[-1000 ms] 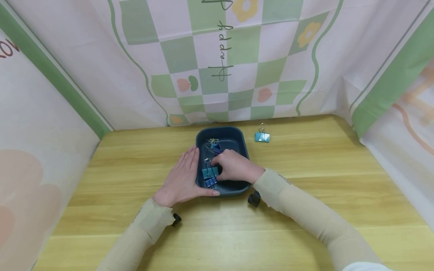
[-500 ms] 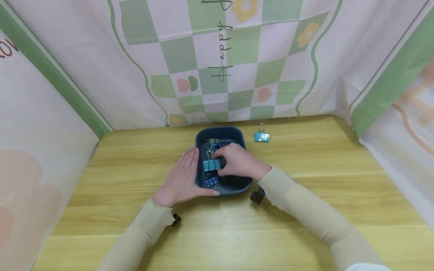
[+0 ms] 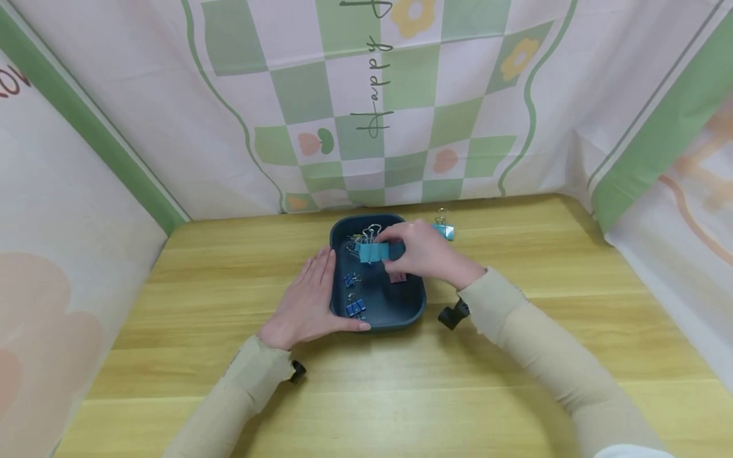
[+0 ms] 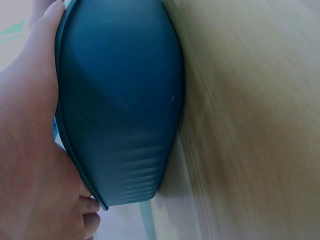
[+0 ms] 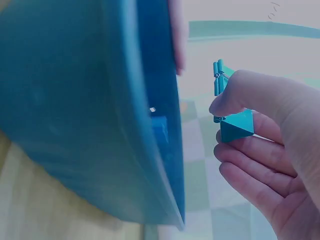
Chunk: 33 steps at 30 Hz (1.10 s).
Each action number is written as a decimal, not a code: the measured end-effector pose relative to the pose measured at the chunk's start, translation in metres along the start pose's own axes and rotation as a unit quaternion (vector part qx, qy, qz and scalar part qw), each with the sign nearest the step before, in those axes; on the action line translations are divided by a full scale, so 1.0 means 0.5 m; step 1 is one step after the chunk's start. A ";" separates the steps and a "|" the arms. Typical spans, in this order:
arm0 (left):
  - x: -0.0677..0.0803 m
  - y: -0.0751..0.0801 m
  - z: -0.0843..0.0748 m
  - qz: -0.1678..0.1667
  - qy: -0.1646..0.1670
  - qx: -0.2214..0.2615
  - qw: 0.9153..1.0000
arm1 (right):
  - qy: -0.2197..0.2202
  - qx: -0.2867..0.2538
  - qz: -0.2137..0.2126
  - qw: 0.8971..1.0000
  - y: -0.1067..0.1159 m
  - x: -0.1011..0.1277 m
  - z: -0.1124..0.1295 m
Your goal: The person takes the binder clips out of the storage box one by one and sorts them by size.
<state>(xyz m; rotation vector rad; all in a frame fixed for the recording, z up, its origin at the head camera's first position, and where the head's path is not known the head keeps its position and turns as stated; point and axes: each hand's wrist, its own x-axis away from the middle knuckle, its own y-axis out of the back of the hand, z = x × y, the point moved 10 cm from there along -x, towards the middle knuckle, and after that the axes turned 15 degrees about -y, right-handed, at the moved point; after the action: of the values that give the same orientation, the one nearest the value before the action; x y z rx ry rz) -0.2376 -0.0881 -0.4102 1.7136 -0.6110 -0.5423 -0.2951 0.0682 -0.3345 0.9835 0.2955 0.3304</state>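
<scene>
A dark blue tray (image 3: 395, 315) stands on the wooden table. My left hand (image 3: 303, 302) rests along its left and near rim, fingers straight and thumb spread. Above the tray my right hand (image 3: 420, 251) pinches a teal binder clip (image 3: 374, 252) between thumb and fingers; the right wrist view shows the binder clip (image 5: 237, 125) raised past the tray's rim. Small blue binder clips (image 3: 356, 308) lie on the left of the tray floor. A pink binder clip (image 3: 397, 277) lies below my right hand, partly covered. More clips at the tray's far end are partly hidden behind the held one.
Another teal binder clip (image 3: 445, 230) lies on the table (image 3: 515, 267) beyond the tray's right side, partly behind my right hand. A patterned cloth (image 3: 383, 172) hangs at the table's back edge, with more cloth at both sides.
My right hand has lifted the teal binder clip from the tray floor and carried it up, away and slightly right. The pink and a small blue clip now show. The left hand stays put.
</scene>
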 end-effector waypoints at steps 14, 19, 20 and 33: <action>0.002 0.002 -0.001 -0.004 -0.003 0.001 1.000 | -0.042 -0.020 -0.051 0.998 0.093 0.014 -0.090; 0.002 0.003 -0.002 -0.004 -0.004 -0.002 1.000 | -0.064 -0.032 -0.076 0.995 0.130 0.019 -0.130; 0.002 0.003 -0.002 -0.004 -0.004 -0.001 1.000 | -0.073 -0.035 -0.077 0.994 0.136 0.020 -0.139; 0.003 0.005 -0.003 -0.008 -0.005 0.004 1.000 | -0.142 -0.055 -0.088 0.984 0.215 0.042 -0.241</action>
<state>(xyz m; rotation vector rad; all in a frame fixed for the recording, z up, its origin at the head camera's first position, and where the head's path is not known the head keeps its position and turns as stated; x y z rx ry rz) -0.2357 -0.0886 -0.4077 1.7254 -0.6078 -0.5618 -0.3376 0.2229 -0.3083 0.8751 0.1013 0.0413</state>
